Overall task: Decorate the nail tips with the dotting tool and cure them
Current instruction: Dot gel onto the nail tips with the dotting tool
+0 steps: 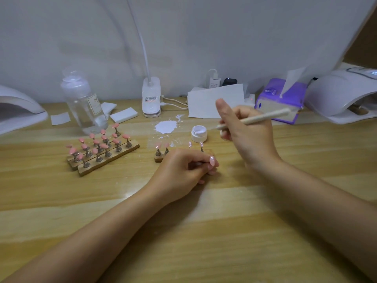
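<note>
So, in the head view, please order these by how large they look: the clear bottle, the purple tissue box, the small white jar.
1-2. Clear bottle and purple tissue box: look alike, unranked.
3. Small white jar: clearly smallest.

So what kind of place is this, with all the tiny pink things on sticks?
It looks like a nail-art work desk, perhaps at home or in a small salon. Pink nail tips stand on wooden holders, curing lamps sit at both sides, and the right hand grips a dotting tool.
</note>
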A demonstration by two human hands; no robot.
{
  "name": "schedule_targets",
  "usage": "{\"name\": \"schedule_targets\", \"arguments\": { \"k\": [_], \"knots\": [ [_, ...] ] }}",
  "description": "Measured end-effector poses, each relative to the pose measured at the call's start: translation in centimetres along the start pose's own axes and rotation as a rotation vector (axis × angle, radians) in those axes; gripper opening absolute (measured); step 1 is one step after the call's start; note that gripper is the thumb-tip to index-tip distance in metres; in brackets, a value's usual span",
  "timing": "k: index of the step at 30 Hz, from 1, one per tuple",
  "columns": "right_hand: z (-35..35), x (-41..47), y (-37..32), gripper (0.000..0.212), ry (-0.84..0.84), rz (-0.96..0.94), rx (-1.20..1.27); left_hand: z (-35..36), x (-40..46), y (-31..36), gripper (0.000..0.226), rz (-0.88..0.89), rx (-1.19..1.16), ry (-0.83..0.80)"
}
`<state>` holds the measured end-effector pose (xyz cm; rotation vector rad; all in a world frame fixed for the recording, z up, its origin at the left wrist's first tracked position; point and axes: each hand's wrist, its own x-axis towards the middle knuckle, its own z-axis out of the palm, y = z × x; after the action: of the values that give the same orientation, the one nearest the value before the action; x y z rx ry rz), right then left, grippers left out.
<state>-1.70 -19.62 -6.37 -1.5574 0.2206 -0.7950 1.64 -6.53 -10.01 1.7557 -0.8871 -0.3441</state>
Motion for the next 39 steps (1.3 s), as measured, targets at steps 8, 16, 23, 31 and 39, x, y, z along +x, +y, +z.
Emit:
{"name": "schedule_targets", "arguments": {
  "k": [8,16,23,31,39],
  "knots": [
    [-0.5,-3.6,1.1,0.043,-0.05,0.08,0.115,-0.1,0.0,0.2,0.028,0.04,0.001,-0.014],
    [-0.4,-3.3,1.6,0.041,-0.099,0.048,0.056,-0.1,0.1,0.1,0.032,0.045,-0.012,-0.016],
    [-0.6,-3.1,2.0,0.039,-0.108,0.042,0.023,-0.1,0.1,0.0,0.033,0.043,0.003,-0.008],
    [-0.5,-3.1,1.9,0.04,-0.089,0.051,0.033,-0.1,0.0,0.1,0.028,0.046,0.01,-0.017],
    [-0.5,-3.1,1.8,0.04,-0.113,0.058,0.056,-0.1,0.0,0.1,0.033,0.045,0.009,-0.013]
  ]
}}
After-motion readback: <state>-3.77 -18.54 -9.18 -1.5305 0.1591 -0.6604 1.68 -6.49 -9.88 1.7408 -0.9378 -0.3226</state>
